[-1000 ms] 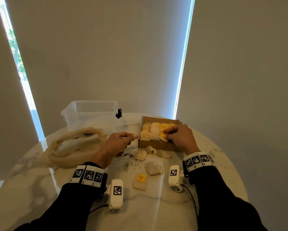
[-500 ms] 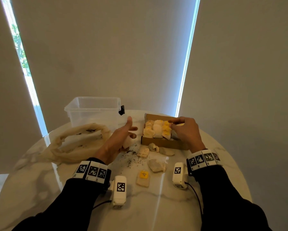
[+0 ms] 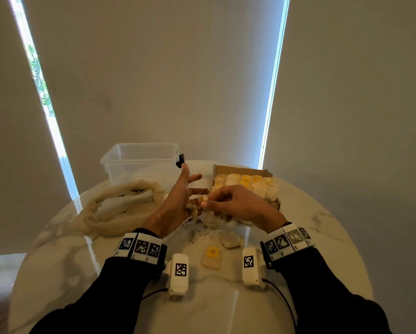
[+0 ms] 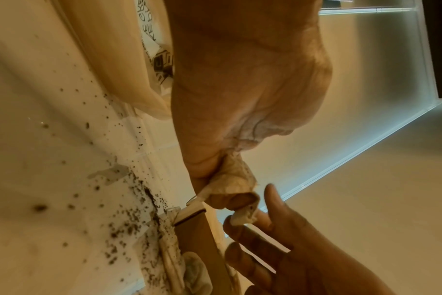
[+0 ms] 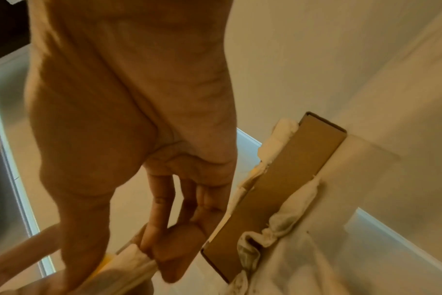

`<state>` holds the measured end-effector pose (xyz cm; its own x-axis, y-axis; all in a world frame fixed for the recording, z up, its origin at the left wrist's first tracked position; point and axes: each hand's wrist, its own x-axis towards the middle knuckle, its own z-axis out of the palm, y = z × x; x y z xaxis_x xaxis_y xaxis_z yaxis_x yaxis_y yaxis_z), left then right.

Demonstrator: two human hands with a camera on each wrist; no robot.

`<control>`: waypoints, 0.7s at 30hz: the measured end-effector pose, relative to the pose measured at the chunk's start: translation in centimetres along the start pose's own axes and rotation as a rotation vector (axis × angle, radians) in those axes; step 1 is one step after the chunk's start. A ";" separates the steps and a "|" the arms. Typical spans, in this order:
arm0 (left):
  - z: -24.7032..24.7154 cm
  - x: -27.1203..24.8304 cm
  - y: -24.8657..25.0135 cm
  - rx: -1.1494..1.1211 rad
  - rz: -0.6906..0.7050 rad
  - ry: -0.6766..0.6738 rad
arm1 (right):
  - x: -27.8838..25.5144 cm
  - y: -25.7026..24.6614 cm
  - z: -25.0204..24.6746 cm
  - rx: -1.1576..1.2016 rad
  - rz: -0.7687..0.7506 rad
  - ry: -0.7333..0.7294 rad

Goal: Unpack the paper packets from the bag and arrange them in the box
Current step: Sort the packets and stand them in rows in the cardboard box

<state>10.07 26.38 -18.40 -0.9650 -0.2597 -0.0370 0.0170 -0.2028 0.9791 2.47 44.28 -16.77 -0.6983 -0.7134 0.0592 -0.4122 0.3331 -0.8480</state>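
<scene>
Over the table's middle, my left hand (image 3: 180,198) is raised with the palm turned right, thumb and upper fingers straight. Its lowest fingers curl round a crumpled paper packet (image 3: 194,208), plain in the left wrist view (image 4: 230,179). My right hand (image 3: 235,203) has met it and pinches a paper packet with a yellow tag (image 5: 124,261) between thumb and fingers. Behind the right hand stands the brown cardboard box (image 3: 240,169), lined with rows of white and yellow packets (image 3: 245,182). At the left the beige mesh bag (image 3: 120,208) lies slack and open.
A clear plastic tub (image 3: 139,162) stands behind the bag. Loose packets lie near me, one with a yellow tag (image 3: 211,257) and one plain (image 3: 231,239), with more against the box front. Dark crumbs (image 3: 197,232) dot the round marble table (image 3: 81,273).
My right hand left the box and came left to the left hand, where it now pinches a packet. The left hand rose off the table and spread its upper fingers.
</scene>
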 end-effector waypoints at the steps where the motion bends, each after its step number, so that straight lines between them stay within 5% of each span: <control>1: 0.0 0.0 0.0 0.007 -0.002 0.007 | 0.1 0.1 0.0 0.049 0.011 -0.015; 10: -0.3 -0.7 -0.5 0.221 0.066 0.035 | 0.6 1.2 -0.4 0.324 -0.063 0.261; 17: -1.0 -0.4 -1.0 0.277 0.193 0.054 | 0.4 1.1 -0.7 0.401 -0.029 0.109; 21: -0.9 -0.6 -1.0 0.301 0.173 0.062 | 0.4 1.1 -0.8 0.443 -0.066 0.186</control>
<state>10.82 25.88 -19.56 -0.9366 -0.3249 0.1312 0.0915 0.1345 0.9867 1.27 44.82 -17.21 -0.7886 -0.5880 0.1800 -0.1990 -0.0328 -0.9794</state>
